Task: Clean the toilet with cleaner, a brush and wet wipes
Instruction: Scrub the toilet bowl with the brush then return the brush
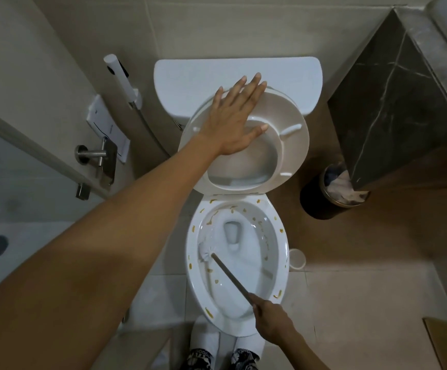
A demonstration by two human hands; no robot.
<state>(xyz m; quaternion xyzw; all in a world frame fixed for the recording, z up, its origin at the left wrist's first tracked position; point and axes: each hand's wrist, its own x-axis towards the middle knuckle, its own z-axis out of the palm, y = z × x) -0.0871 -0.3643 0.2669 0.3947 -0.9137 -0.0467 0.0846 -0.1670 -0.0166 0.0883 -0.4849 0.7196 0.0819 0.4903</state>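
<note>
The toilet (237, 311), its rim dotted with yellow-brown spots, is seen from above, with the cistern (185, 73) against the wall. The raised seat (291, 134) is held up by the left hand (233, 124), fingers straight and spread flat on it. A dark marble counter (393, 102) overhangs a black bin (321, 198) to the right. The brush (209, 249), its white head against the bowl's left wall, is gripped at the handle by the right hand (273, 319), fingers curled round it. A small white cup (297, 259) stands just beside the bowl.
</note>
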